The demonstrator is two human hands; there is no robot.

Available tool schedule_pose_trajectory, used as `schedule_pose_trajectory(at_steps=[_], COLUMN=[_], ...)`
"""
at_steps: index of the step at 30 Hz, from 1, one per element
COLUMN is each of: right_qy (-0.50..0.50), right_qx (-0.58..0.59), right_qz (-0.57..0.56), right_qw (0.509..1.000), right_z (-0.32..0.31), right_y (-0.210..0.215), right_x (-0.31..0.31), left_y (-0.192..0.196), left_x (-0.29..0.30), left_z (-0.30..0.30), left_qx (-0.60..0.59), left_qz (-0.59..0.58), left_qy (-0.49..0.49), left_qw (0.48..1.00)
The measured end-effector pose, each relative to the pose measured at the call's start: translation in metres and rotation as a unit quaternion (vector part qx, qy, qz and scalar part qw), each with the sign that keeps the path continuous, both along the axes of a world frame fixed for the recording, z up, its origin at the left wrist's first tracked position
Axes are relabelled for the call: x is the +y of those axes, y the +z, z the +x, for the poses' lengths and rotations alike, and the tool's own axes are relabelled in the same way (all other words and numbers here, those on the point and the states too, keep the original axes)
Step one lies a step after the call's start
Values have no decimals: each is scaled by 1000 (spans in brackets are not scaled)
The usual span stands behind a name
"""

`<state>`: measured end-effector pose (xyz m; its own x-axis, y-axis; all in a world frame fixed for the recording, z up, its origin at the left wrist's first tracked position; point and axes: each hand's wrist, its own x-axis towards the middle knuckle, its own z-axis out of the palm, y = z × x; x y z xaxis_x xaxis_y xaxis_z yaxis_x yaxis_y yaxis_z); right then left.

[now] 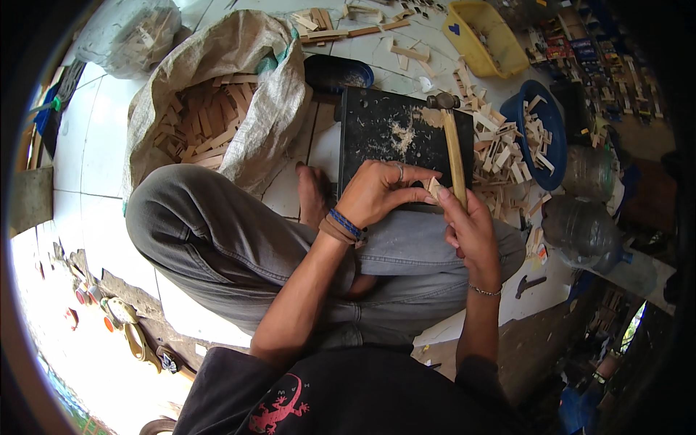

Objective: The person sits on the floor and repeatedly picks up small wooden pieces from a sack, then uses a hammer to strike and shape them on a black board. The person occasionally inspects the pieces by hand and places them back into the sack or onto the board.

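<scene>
My left hand is closed, pinching a small pale wood piece between thumb and fingertips. My right hand is wrapped round the lower handle of a hammer, its head pointing away from me. The right thumb is close to the wood piece; whether it touches it I cannot tell. Both hands are at the near edge of a black block in front of my crossed legs. Wood shavings lie on its top.
At the left stands a woven sack of wooden strips. A heap of small wood assemblies lies right of the block, beside a blue basin. A yellow tub stands beyond. A second hammer lies near my right knee.
</scene>
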<state>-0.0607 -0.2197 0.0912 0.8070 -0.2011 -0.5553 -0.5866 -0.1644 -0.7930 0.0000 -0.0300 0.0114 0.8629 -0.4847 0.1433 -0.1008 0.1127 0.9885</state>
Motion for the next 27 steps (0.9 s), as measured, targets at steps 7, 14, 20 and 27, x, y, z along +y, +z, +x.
schedule_pose_trajectory(at_steps=[7, 14, 20, 27], right_qy=[7, 5, 32, 50], right_qx=[12, -10, -7, 12], right_qz=[3, 41, 44, 69], right_qw=[1000, 999, 998, 996], right_z=[3, 1, 2, 4], right_y=[6, 3, 8, 9], right_x=[1, 1, -1, -4], left_y=[9, 13, 5, -6], left_x=[2, -2, -3, -8], left_z=[-7, -1, 3, 2], left_qx=[151, 152, 146, 130], left_qz=[-156, -85, -97, -124], left_qy=[-49, -56, -52, -31], left_qw=[975, 983, 983, 983])
